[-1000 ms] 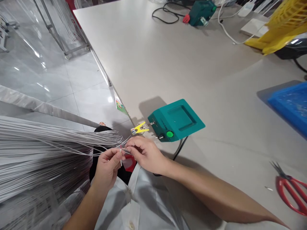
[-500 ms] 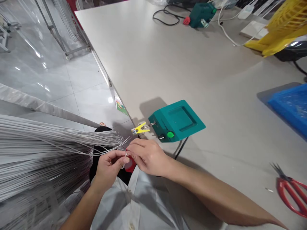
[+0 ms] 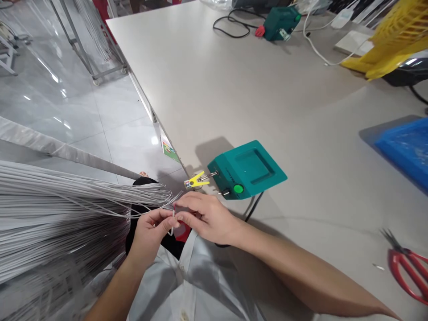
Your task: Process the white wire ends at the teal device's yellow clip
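Low in front of my chest, my left hand (image 3: 155, 229) pinches a thin white cable (image 3: 173, 214) between thumb and fingers. My right hand (image 3: 205, 216) meets it there, thumb and fingers closing on the cable's upper end, where a bit of red shows. The very tip is small and partly hidden by the fingers. To the left hangs a thick bundle of white cables (image 3: 83, 191), its loose ends close to my hands. Just beyond my right hand stands a green tester box (image 3: 230, 176) with a green button and a yellow clip (image 3: 197, 179) at its side.
Red-handled scissors (image 3: 406, 267) lie at the table's right, beside a small white scrap (image 3: 379, 266). Farther off are a blue tray (image 3: 408, 147), a yellow basket (image 3: 397, 35) and a second green box (image 3: 281, 23) with a black cord. The table's edge (image 3: 155, 118) runs along the left.
My right hand's fingers have opened slightly and shifted up along the cable, showing more of its end. My left hand keeps its pinch. The view has shifted slightly.
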The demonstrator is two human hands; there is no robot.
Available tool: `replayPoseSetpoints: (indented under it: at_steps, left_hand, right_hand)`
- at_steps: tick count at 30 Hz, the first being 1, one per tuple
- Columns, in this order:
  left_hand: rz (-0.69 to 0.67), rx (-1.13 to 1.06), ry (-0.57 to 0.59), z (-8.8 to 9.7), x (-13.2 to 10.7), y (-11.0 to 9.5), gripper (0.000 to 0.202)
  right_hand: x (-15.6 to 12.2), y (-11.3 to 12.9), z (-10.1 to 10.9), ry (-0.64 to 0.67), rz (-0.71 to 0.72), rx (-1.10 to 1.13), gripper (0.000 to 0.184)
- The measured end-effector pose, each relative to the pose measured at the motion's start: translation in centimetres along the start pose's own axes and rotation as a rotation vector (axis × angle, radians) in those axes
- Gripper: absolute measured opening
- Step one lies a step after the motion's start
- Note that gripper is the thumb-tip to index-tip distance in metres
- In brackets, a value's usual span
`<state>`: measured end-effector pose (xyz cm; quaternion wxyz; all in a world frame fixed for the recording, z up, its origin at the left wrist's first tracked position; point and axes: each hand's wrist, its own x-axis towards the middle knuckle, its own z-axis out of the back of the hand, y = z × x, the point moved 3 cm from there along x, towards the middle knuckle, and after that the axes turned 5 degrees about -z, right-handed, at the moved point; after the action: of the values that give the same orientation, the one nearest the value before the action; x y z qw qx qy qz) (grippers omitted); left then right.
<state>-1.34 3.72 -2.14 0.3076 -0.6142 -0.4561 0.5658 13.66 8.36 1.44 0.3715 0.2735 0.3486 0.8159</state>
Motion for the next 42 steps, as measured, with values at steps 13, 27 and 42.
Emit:
replayPoseSetpoints:
  at_steps: [13, 27, 42]
  left_hand:
    - [-0.125, -0.016, -0.06, -0.6, 1.4, -0.4, 0.042]
    - [-0.134, -0.222, -0.026, -3.6, 3.1, -0.8, 0.046]
    - [-0.241, 0.123, -0.099, -3.8, 3.5, -0.8, 0.045]
  right_hand:
    - [0.0, 0.7, 5.1, -0.151, 0.101, -0.713, 0.028]
    - [3.0, -1.4, 5.8, 0.157, 0.066, -0.902, 0.013]
    - [2.9, -1.5, 5.8, 0.189, 0.045, -0.924, 0.014]
